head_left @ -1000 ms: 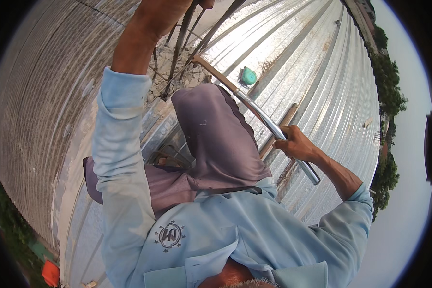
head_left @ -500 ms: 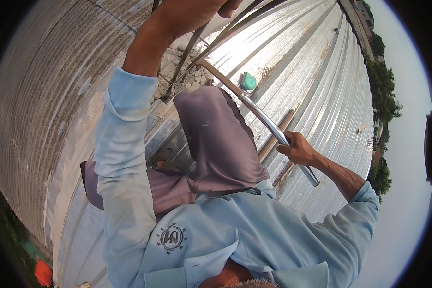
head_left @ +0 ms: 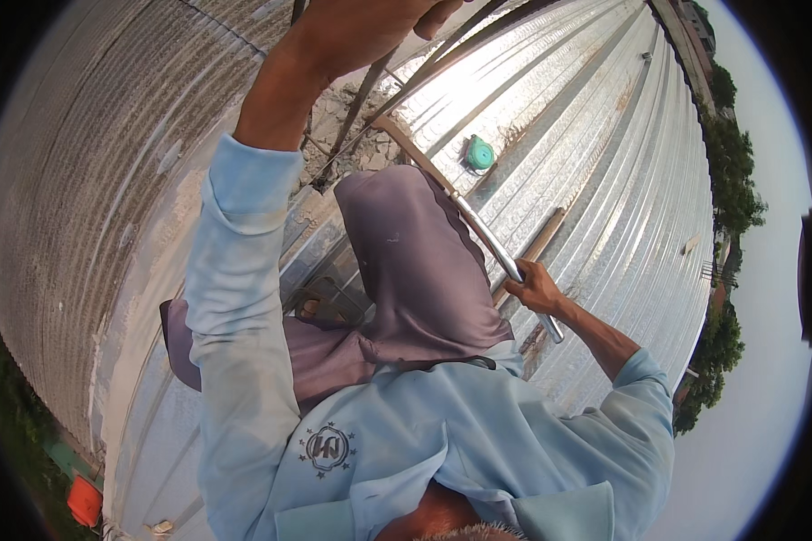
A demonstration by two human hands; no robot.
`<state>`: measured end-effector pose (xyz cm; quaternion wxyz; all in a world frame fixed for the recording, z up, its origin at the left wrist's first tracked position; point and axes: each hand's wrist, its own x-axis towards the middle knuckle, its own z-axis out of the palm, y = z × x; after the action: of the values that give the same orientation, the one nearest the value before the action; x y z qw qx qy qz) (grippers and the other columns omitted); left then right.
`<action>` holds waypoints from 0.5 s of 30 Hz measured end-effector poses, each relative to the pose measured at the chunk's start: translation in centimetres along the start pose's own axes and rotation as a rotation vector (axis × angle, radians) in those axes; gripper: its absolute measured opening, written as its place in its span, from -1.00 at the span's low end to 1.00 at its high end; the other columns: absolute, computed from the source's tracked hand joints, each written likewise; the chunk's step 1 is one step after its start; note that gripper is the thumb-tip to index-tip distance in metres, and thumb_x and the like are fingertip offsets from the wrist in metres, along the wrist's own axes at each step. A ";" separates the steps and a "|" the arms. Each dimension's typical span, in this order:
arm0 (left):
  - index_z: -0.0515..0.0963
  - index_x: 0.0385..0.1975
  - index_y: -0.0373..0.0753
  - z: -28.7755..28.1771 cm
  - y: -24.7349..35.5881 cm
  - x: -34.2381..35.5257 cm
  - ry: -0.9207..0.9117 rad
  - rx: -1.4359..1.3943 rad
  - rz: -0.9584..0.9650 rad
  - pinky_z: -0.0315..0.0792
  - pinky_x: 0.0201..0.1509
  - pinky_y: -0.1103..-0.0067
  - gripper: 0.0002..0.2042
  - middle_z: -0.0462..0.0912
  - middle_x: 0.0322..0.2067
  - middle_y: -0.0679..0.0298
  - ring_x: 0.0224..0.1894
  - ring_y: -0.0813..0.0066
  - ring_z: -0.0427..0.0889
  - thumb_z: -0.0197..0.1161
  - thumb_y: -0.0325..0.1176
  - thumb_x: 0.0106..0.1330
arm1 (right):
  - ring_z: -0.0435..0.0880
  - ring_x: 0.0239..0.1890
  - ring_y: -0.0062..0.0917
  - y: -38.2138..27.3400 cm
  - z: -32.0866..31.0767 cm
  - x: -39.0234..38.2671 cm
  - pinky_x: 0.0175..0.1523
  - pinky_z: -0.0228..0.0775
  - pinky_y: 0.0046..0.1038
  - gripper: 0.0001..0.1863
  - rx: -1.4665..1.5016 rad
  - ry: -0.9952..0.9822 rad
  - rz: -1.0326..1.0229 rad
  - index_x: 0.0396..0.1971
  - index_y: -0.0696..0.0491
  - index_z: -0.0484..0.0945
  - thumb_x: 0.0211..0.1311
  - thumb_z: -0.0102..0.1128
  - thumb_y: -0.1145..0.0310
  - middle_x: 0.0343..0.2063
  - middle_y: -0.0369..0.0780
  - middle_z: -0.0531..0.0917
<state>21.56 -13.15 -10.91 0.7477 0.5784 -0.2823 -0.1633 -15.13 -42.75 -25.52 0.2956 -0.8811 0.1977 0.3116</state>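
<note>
Held the bar (head_left: pixel 487 234) slantwise beside the bent leg (head_left: pixel 406 243), with the rusty hooked head pointing away and the shiny end nearest the body. Had the right hand (head_left: pixel 537 288) closed round the shiny part, a little short of the free end, probably to gain leverage from so much length beyond the grip. Set the hooked head right by the dark rods (head_left: pixel 363 104), seemingly to catch one, but could not tell from this view whether actually touching. Held the left hand (head_left: pixel 370 32) up at the top edge, next to the rods, perhaps to steady them; could not tell whether spread or gripping, with most fingers cut off.

Had broken concrete (head_left: pixel 336 108) round the foot of the rods. Had the tape measure (head_left: pixel 480 154) lying just past the bar on the metal sheets (head_left: pixel 613 225), likely to be handy, near a brown strip (head_left: pixel 541 242). Saw an older ribbed roof (head_left: pixel 108 198) on the left and trees (head_left: pixel 735 162) on the far right.

Compared with half a second before, had brought the right hand and the bar's near end inward, closer to the leg, leaving the hooked head in much the same place.
</note>
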 end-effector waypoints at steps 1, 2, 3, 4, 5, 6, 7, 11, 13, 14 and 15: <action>0.61 -0.37 -0.26 0.6 0.9 -0.3 0.043 0.012 -0.071 0.27 -0.45 0.67 -0.73 0.46 -0.58 0.48 -0.53 0.74 0.35 0.17 -0.22 0.53 | 0.46 -0.50 -0.43 -1.9 -0.9 -0.4 -0.31 0.36 -0.25 -0.69 0.013 -0.033 0.058 -0.43 0.25 0.47 0.10 0.30 0.28 -0.61 -0.09 0.48; 0.60 -0.39 -0.26 0.4 0.6 -0.4 0.024 0.008 -0.001 0.26 -0.45 0.67 -0.72 0.45 -0.59 0.49 -0.54 0.74 0.35 0.17 -0.22 0.53 | 0.44 -0.53 -0.51 -2.2 -1.1 -0.6 -0.39 0.32 -0.31 -0.70 0.039 -0.045 0.052 -0.42 0.22 0.46 0.13 0.30 0.28 -0.63 -0.16 0.46; 0.60 -0.41 -0.25 -0.1 -0.2 -0.3 0.004 0.003 0.068 0.26 -0.45 0.67 -0.72 0.44 -0.60 0.49 -0.54 0.73 0.35 0.16 -0.22 0.53 | 0.41 -0.57 -0.58 -2.3 -1.2 -0.8 -0.46 0.28 -0.36 -0.72 0.066 -0.057 0.046 -0.40 0.19 0.46 0.16 0.30 0.28 -0.65 -0.24 0.44; 0.59 -0.43 -0.25 -0.5 -0.8 0.0 -0.014 -0.003 0.144 0.26 -0.46 0.67 -0.71 0.43 -0.61 0.49 -0.55 0.73 0.35 0.15 -0.22 0.53 | 0.39 -0.61 -0.66 -2.6 -1.7 -0.7 -0.53 0.24 -0.42 -0.73 0.087 -0.064 0.037 -0.39 0.16 0.45 0.19 0.29 0.28 -0.66 -0.31 0.41; 0.58 -0.44 -0.24 -0.5 -1.4 0.3 -0.015 -0.014 0.162 0.25 -0.47 0.68 -0.70 0.43 -0.61 0.49 -0.55 0.73 0.35 0.15 -0.22 0.53 | 0.44 -0.65 -0.66 -3.1 -2.2 -0.5 -0.58 0.28 -0.46 -0.75 0.078 -0.115 0.071 -0.36 0.16 0.46 0.23 0.28 0.29 -0.67 -0.31 0.45; 0.57 -0.46 -0.23 -0.5 -1.9 0.6 -0.016 -0.024 0.181 0.24 -0.48 0.68 -0.69 0.42 -0.62 0.50 -0.56 0.74 0.34 0.15 -0.21 0.53 | 0.43 -0.66 -0.64 -3.6 -2.8 -0.7 -0.58 0.28 -0.44 -0.72 0.118 -0.135 0.111 -0.36 0.17 0.46 0.23 0.28 0.26 -0.68 -0.28 0.46; 0.56 -0.48 -0.22 -0.4 -1.9 0.5 -0.015 -0.032 0.189 0.23 -0.49 0.68 -0.69 0.41 -0.63 0.50 -0.57 0.74 0.34 0.15 -0.21 0.53 | 0.43 -0.68 -0.62 -4.4 -3.1 -0.9 -0.59 0.28 -0.42 -0.69 0.162 -0.165 0.151 -0.36 0.18 0.46 0.24 0.29 0.23 -0.68 -0.26 0.46; 0.55 -0.49 -0.17 0.7 -1.5 0.0 0.070 -0.058 0.152 0.12 -0.58 0.69 -0.69 0.37 -0.65 0.54 -0.63 0.78 0.26 0.13 -0.20 0.54 | 0.42 -0.74 -0.62 -3.9 -2.8 -2.2 -0.65 0.27 -0.47 -0.42 0.447 -0.249 0.216 -0.38 0.13 0.42 0.40 0.10 -0.19 -0.72 -0.28 0.42; 0.54 -0.49 -0.16 1.2 -1.6 -0.3 0.113 -0.125 0.164 0.07 -0.61 0.69 -0.69 0.36 -0.66 0.55 -0.65 0.80 0.21 0.13 -0.19 0.54 | 0.39 -0.74 -0.63 -5.4 -3.1 -2.7 -0.67 0.26 -0.50 -0.27 0.442 -0.239 0.220 -0.41 0.11 0.40 0.39 -0.08 -0.39 -0.75 -0.31 0.38; 0.54 -0.49 -0.16 1.2 -1.8 -0.2 0.116 -0.101 0.186 0.05 -0.62 0.69 -0.69 0.34 -0.67 0.56 -0.66 0.80 0.19 0.13 -0.19 0.54 | 0.39 -0.74 -0.63 -5.4 -3.3 -2.8 -0.67 0.26 -0.50 -0.27 0.447 -0.253 0.213 -0.42 0.10 0.39 0.38 -0.08 -0.40 -0.74 -0.31 0.38; 0.53 -0.49 -0.16 1.0 -2.2 0.0 0.118 -0.077 0.207 0.03 -0.63 0.68 -0.69 0.33 -0.67 0.56 -0.67 0.80 0.18 0.13 -0.19 0.53 | 0.39 -0.74 -0.63 -5.4 -3.4 -3.0 -0.67 0.26 -0.50 -0.28 0.451 -0.268 0.206 -0.42 0.10 0.39 0.38 -0.08 -0.40 -0.74 -0.31 0.38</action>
<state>21.11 -14.49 -12.88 0.7974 0.5258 -0.2896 -0.0613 -13.00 -40.39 -19.24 0.4746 -0.7193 0.3096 0.4020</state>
